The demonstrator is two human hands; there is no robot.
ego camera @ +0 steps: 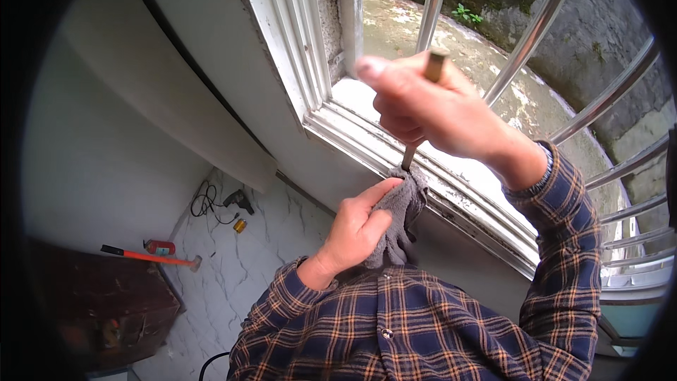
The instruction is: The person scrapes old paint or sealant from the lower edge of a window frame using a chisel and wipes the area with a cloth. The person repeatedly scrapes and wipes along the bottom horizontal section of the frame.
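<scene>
My right hand (439, 106) is closed in a fist around an upright metal rod (435, 66), probably a chisel or similar tool. Its flat, brass-coloured end shows above the fist. Below the fist, the shank runs down into a grey towelling cloth (394, 227). That cloth is bunched in my left hand (353, 225), just in front of the white window sill track (365, 135). Folds of cloth hide the rod's lower tip. Worn, flaking patches mark the track beside the cloth.
Curved metal bars (529, 37) guard the window on the right. On the marble-patterned floor (275, 254) lie a corded power tool (239, 201) and a small yellow object (240, 226). An orange-handled hammer (153, 257) and a red canister (159, 247) are by a dark cabinet (106, 296).
</scene>
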